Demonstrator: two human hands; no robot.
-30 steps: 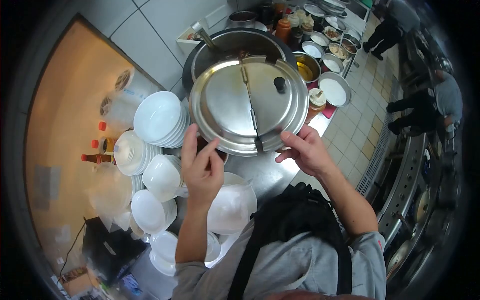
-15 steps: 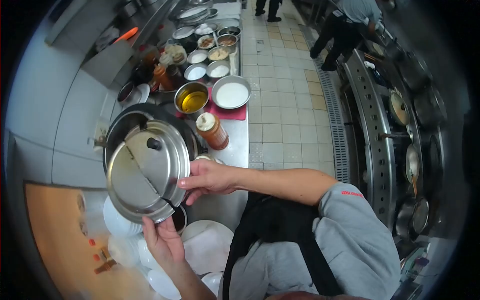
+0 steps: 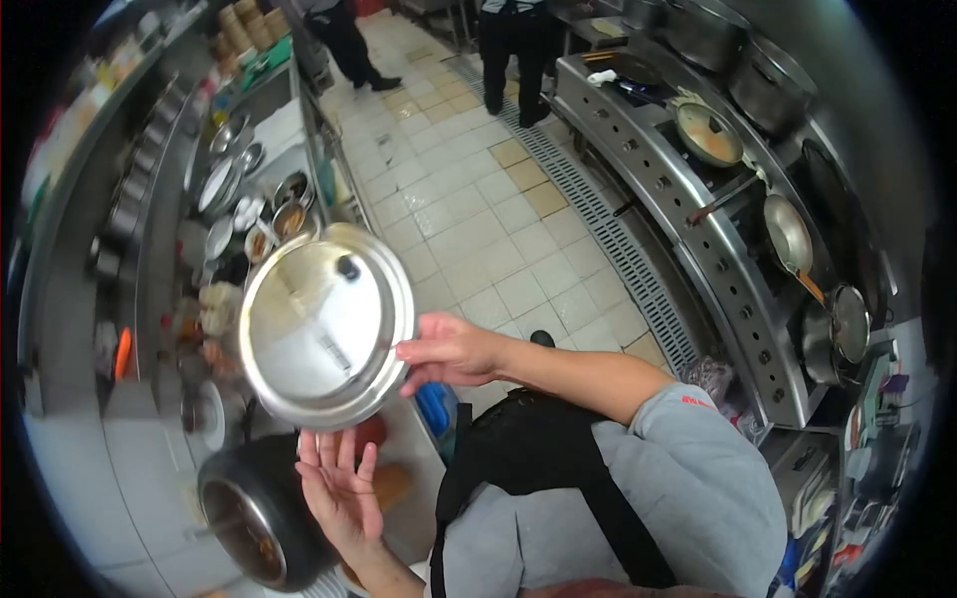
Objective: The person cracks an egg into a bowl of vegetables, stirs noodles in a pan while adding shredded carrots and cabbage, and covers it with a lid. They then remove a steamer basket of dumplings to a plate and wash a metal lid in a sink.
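Observation:
A round steel lid [image 3: 317, 319] with a small black knob is held up in front of me, over the counter. My right hand [image 3: 454, 351] grips its right rim, thumb on top and fingers underneath. Just below the lower rim, my left hand [image 3: 344, 486] is open, palm up with fingers spread, its fingertips right at the edge. At the lower left stands a dark, wide pot [image 3: 264, 513] with a steel inner vessel, uncovered, with some food low inside.
Bowls of ingredients [image 3: 284, 214] line the counter at the left, below a shelf. Across the tiled aisle [image 3: 469, 229], a stove [image 3: 688, 199] carries pans [image 3: 710, 135] and large pots. Two people [image 3: 513, 55] stand farther down the aisle. A blue container [image 3: 436, 407] sits beside the counter.
My view has turned right toward the aisle. The lid has moved off the pot, which now shows uncovered below. My left hand has come off the lid's rim and opened.

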